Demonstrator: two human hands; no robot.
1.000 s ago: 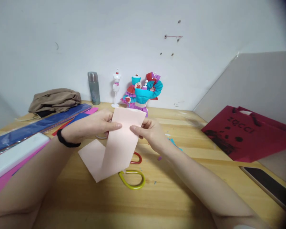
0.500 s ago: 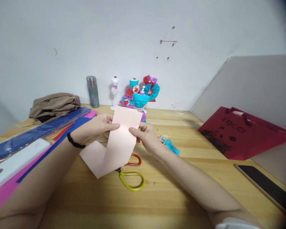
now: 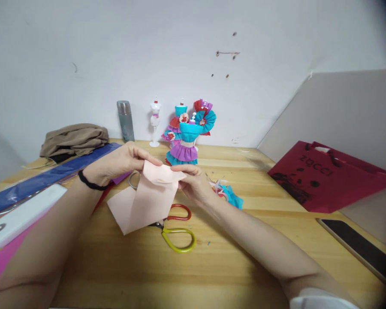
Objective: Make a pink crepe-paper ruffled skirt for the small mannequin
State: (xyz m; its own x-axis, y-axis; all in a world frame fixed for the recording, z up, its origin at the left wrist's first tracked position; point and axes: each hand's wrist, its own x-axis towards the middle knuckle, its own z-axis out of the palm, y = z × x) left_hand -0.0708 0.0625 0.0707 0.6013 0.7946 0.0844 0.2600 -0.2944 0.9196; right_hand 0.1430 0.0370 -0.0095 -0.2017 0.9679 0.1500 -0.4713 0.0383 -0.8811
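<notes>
A pale pink sheet of paper [image 3: 156, 199] is held up in front of me, its top edge folded over toward me. My left hand [image 3: 125, 161] pinches the upper left of the fold, a black band round its wrist. At the upper right, my right hand [image 3: 194, 182] grips the same edge between thumb and fingers. The lower left of the sheet angles off to the side near the table. Partly under the paper lies a pair of scissors [image 3: 180, 240] with one red and one yellow handle; the blades are mostly hidden.
Small dress forms [image 3: 183, 150] in turquoise, purple and red paper stand by the wall, with a bare white one [image 3: 155, 122] and a flask [image 3: 125, 121] to their left. Turquoise scraps [image 3: 232, 196], a red bag [image 3: 328, 180] and a phone [image 3: 354, 246] lie right; brown cloth [image 3: 73, 141] and a white device [image 3: 25, 216] left.
The paper's top edge has been bent down toward me into a fold. My left hand has risen slightly, both hands now pinch along the fold, and the front dress form shows more fully.
</notes>
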